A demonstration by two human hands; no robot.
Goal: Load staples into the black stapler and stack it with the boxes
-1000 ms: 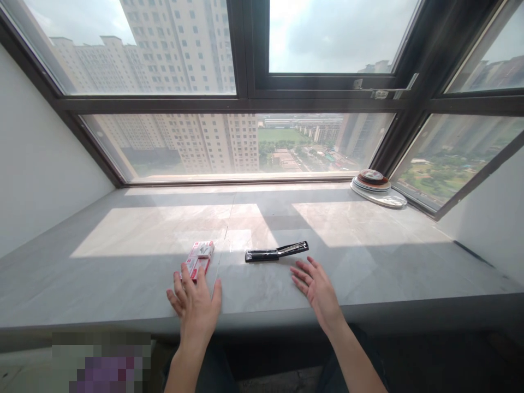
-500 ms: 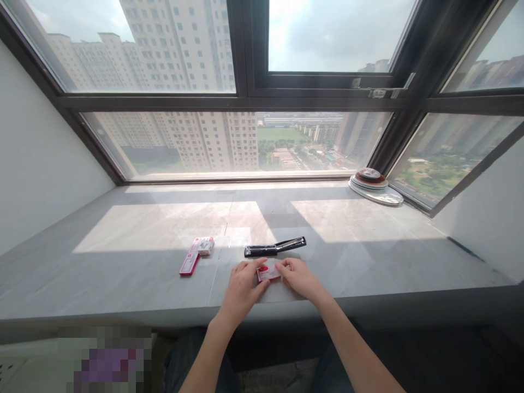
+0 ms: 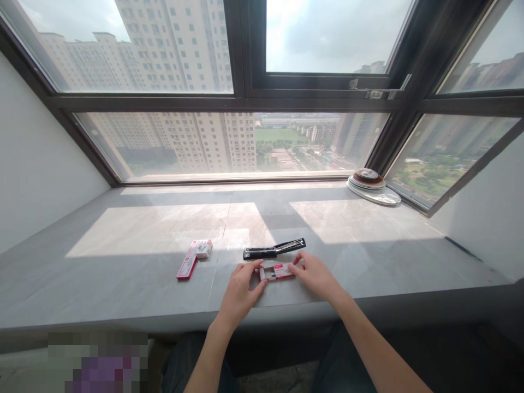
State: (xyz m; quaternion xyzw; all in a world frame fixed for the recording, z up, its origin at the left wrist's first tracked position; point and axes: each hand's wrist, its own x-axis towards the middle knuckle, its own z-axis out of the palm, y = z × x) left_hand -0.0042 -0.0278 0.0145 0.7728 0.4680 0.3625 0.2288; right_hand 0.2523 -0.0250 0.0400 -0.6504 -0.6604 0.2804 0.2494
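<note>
Low over the front of the grey ledge, a small red-and-white staple box (image 3: 282, 270) is slid partly apart, its tray showing on the left. My left hand (image 3: 242, 285) grips the tray end between thumb and fingers. At the other end, my right hand (image 3: 313, 274) pinches the printed sleeve. A strip, perhaps staples, shows inside the tray, too small to make out. Just behind the box lies a black stapler (image 3: 261, 253), its top arm swung out to the right with the metal channel exposed.
To the left, a white-and-red box (image 3: 203, 248) touches a flat red-edged box (image 3: 187, 268). A stack of plates (image 3: 370, 183) stands in the far right corner by the window frame (image 3: 237, 103). The ledge's front edge (image 3: 368, 300) runs beneath my forearms.
My right hand has moved right with the sleeve, and the staple box has opened to show its tray. My left hand stays on the tray end. The view has shifted slightly.
</note>
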